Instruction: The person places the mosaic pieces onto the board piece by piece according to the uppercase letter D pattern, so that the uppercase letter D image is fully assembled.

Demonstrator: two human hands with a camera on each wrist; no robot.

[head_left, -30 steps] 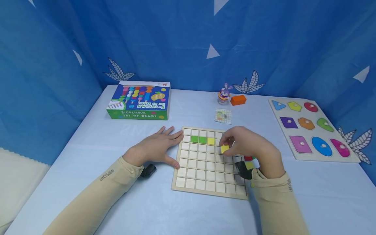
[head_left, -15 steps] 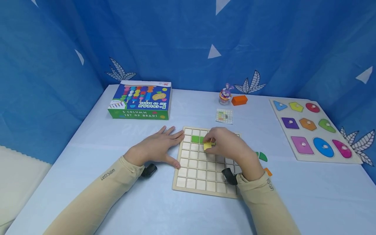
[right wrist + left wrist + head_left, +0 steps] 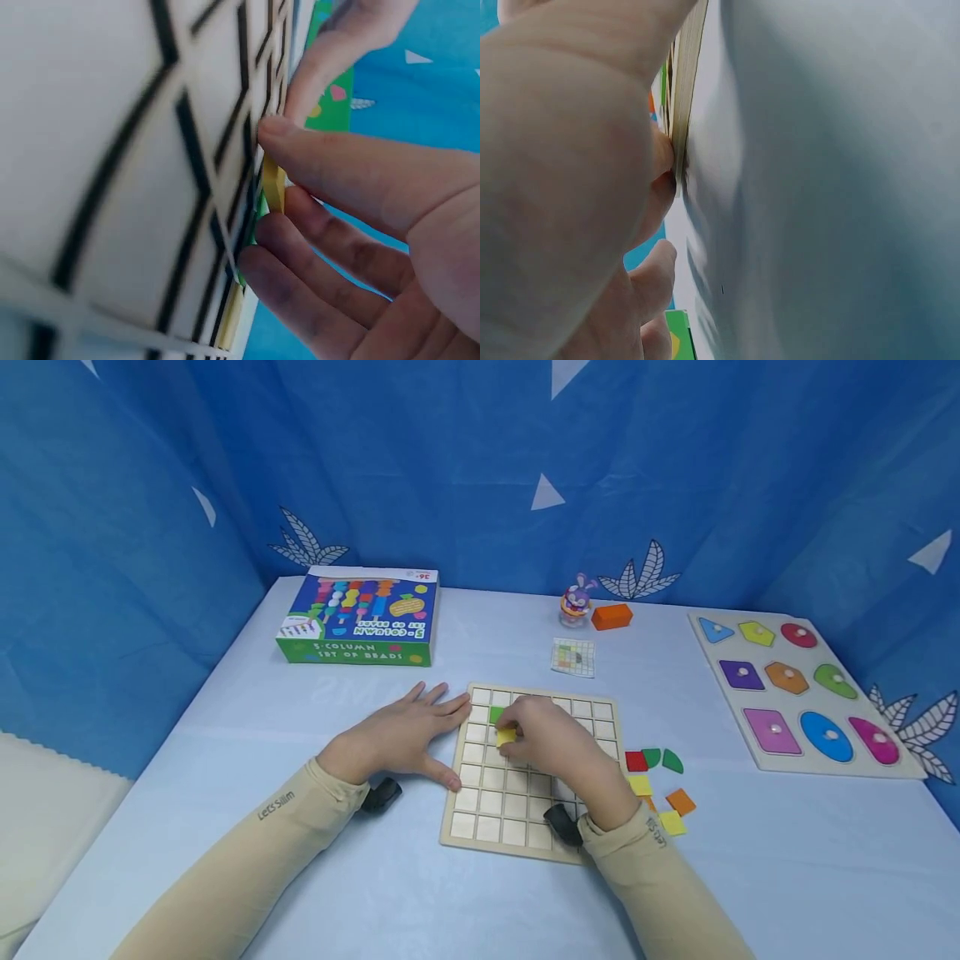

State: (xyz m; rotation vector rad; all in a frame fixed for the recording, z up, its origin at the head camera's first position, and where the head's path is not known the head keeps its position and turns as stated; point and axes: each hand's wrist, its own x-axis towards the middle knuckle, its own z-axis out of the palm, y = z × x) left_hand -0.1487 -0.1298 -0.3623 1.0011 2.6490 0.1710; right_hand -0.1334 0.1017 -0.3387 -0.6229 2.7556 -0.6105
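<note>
My right hand [image 3: 553, 739] pinches a yellow square tile [image 3: 506, 738] between thumb and fingers, over the second row-down area of a wooden grid board [image 3: 491, 802]. In the right wrist view the yellow tile [image 3: 274, 186] stands tilted against the board's surface. Just above it a green tile [image 3: 496, 715] sits in a cell, partly covered by the fingers; tiles further right in that row are hidden by the hand. My left hand [image 3: 397, 732] lies spread with fingers straight, its thumb and fingertips touching the board's left edge [image 3: 682, 97].
Loose red [image 3: 636, 762], green [image 3: 672, 761], yellow [image 3: 672, 823] and orange [image 3: 681, 801] pieces lie right of the board. Behind are a pattern card [image 3: 573, 657], rabbit figure [image 3: 576, 600], orange block [image 3: 612, 617] and bead-set box [image 3: 360, 614]. A shape puzzle [image 3: 806, 693] lies far right.
My right hand has carried the yellow tile leftward across the board, from the right part to below the green tile. The loose pieces on the right have come into view. My left hand stays put.
</note>
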